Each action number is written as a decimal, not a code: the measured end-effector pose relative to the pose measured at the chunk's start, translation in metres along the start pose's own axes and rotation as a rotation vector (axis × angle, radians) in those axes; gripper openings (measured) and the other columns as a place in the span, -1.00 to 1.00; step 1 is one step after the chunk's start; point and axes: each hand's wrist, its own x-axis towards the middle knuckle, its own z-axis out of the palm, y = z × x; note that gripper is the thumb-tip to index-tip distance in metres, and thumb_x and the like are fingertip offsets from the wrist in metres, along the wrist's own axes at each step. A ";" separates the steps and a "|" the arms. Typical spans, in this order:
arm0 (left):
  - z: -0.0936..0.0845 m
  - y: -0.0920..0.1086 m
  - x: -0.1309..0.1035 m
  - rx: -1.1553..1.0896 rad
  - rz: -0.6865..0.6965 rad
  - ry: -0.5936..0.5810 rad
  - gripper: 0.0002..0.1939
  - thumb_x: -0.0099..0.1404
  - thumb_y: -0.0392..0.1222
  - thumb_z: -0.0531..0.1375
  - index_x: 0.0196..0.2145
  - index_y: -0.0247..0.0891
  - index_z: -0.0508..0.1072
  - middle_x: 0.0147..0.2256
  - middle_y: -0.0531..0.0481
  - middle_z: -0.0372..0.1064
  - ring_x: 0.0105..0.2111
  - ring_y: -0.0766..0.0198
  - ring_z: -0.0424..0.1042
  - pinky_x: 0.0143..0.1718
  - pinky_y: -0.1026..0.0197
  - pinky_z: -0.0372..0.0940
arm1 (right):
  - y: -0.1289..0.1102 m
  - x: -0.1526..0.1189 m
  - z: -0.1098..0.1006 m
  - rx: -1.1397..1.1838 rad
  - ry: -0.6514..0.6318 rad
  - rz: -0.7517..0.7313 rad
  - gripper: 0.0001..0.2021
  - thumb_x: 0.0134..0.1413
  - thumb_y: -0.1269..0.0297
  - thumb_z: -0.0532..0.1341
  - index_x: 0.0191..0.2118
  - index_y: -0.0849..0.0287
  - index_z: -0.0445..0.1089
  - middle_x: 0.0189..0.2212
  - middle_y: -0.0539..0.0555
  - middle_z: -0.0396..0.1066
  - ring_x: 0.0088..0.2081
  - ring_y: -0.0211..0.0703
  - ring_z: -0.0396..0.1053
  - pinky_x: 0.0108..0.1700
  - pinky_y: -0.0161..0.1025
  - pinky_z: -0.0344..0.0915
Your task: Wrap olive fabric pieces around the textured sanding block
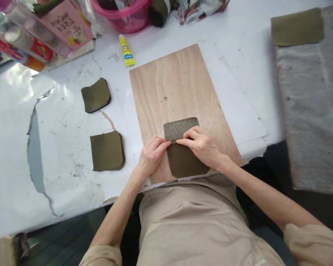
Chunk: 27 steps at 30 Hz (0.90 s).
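Note:
An olive fabric piece (187, 161) with cut corners lies near the front edge of a plywood board (174, 88). Directly above it is a speckled grey-brown section (180, 128); whether the two are one folded piece or separate, I cannot tell. My left hand (152, 153) has its thumb and fingers pressed together at the left end of the seam between them. With bent fingers, my right hand (201, 144) pinches that same seam farther right, its palm over the speckled part's corner. Both hands are closed on the fabric's edge.
Left of the board lie a larger olive fabric stack (107, 151) and a smaller one (96, 95). A yellow glue tube (127, 50) rests behind the board, near a pink basket (124, 18). Bottles (30, 44) stand back left. A grey padded slab (308, 111) is at right.

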 end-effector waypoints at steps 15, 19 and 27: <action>-0.003 0.002 0.002 0.099 0.071 -0.030 -0.75 0.41 -0.35 0.01 -0.08 -0.23 0.44 -0.21 -0.11 0.40 -0.17 0.21 0.37 -0.20 0.17 0.37 | -0.001 0.002 -0.001 -0.050 -0.032 -0.046 -0.69 0.36 0.34 0.00 -0.04 0.04 0.49 -0.25 0.08 0.34 -0.15 -0.12 0.21 -0.10 -0.19 0.17; -0.004 0.002 0.003 0.115 0.080 -0.038 -0.74 0.41 -0.36 0.00 -0.07 -0.23 0.43 -0.20 -0.12 0.40 -0.17 0.20 0.37 -0.21 0.17 0.37 | -0.001 0.001 0.000 -0.028 -0.031 -0.032 -0.70 0.35 0.36 0.02 -0.05 0.03 0.49 -0.25 0.08 0.34 -0.15 -0.11 0.21 -0.10 -0.18 0.17; -0.003 0.002 0.001 0.165 0.082 -0.080 -0.73 0.42 -0.35 0.00 -0.03 -0.24 0.41 -0.17 -0.14 0.39 -0.14 0.18 0.36 -0.17 0.14 0.38 | -0.002 0.002 0.002 -0.091 -0.023 -0.055 -0.74 0.32 0.36 0.09 -0.05 0.01 0.49 -0.25 0.08 0.36 -0.16 -0.11 0.22 -0.14 -0.17 0.15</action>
